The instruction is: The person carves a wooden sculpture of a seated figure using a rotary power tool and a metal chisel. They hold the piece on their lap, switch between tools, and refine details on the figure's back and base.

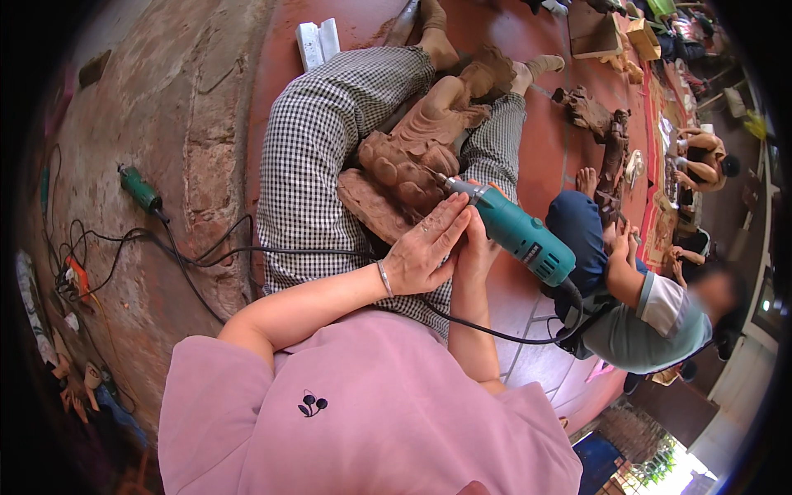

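Observation:
A reddish-brown wooden carving (433, 124) with carved folds and rounded shapes lies between my legs, on my checked trousers. A teal die grinder (524, 235) slants across its near end, the metal nose and bit touching or very close to the wood. My right hand (475, 252) is wrapped round the front of the grinder from below, partly hidden by the tool and my other hand. My left hand (425, 247), with a bracelet at the wrist, has its fingers together against the grinder's nose. A black cord (495, 332) runs from the tool's rear end.
Another green grinder (140, 190) lies on the rough ledge at left, among tangled cords (91, 239). At right, close by, a seated person (652, 322) handles a dark carving (612, 165). More people sit farther right. A white block (318, 43) stands beyond my left knee.

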`<act>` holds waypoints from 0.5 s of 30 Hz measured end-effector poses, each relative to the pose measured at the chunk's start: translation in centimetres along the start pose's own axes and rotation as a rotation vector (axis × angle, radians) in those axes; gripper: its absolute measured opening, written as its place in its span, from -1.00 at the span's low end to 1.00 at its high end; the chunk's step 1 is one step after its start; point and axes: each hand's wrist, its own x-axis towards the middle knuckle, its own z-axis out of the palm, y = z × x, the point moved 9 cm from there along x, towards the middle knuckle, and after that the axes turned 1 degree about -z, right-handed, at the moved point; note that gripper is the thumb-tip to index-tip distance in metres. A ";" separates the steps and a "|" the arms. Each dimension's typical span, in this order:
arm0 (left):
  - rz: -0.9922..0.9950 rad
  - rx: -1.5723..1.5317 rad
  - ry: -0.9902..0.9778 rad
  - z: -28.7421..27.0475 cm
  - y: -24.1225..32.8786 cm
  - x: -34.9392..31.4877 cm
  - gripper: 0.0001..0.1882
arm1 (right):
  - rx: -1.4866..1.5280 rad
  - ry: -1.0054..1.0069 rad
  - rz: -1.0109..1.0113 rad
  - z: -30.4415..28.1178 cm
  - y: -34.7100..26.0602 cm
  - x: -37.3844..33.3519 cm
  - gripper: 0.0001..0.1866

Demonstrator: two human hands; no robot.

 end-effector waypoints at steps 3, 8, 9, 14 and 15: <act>0.003 -0.017 0.021 -0.3 -0.1 0.0 -0.03 | -0.097 -0.016 -0.070 1.0 -1.1 0.1 -0.31; -0.018 -0.088 -0.013 -0.3 -0.2 0.4 0.03 | -0.274 -0.055 -0.253 0.5 -2.0 0.9 -0.30; -0.025 -0.096 -0.022 -0.4 -0.2 0.4 0.04 | -0.314 -0.074 -0.292 0.7 -2.4 1.0 -0.30; 0.056 -0.037 0.022 -0.5 0.2 -0.6 0.08 | -0.240 -0.156 -0.198 2.2 -2.6 0.7 -0.31; 0.046 -0.032 0.029 -0.5 0.1 -0.5 0.08 | -0.243 -0.152 -0.180 2.3 -2.4 0.7 -0.31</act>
